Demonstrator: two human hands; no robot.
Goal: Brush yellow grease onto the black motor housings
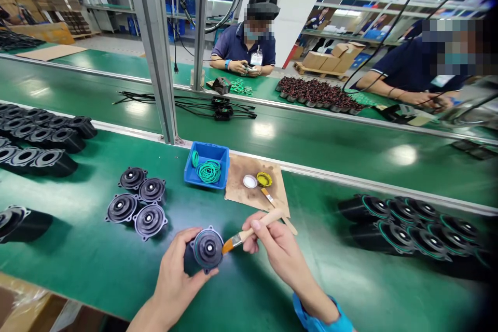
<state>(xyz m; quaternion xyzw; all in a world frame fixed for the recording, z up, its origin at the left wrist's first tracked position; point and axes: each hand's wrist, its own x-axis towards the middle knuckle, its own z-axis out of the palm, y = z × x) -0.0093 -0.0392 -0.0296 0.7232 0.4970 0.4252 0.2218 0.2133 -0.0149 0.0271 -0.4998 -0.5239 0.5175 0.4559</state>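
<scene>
My left hand (pixel 181 275) is closed around a round black pump housing (pixel 209 250), thumb at its lower edge and fingers at its upper left. A green ring shows along part of its rim. Between the fingers of my right hand (pixel 278 244) is the wooden handle of a paintbrush (pixel 238 238). Its orange bristles touch the right rim of the housing. Beyond my right hand, a brown cardboard sheet (pixel 241 199) carries a white cap (pixel 249 181), a yellow cap (pixel 264 179) and a second brush (pixel 268 196).
A blue bin (pixel 206 150) holds green rings (pixel 209 171). Several black housings (pixel 150 220) stand to the left, and several with green rings (pixel 397 238) to the right. A metal post (pixel 151 46) rises behind the bench. Two co-workers (pixel 245 46) sit across the conveyor (pixel 311 135).
</scene>
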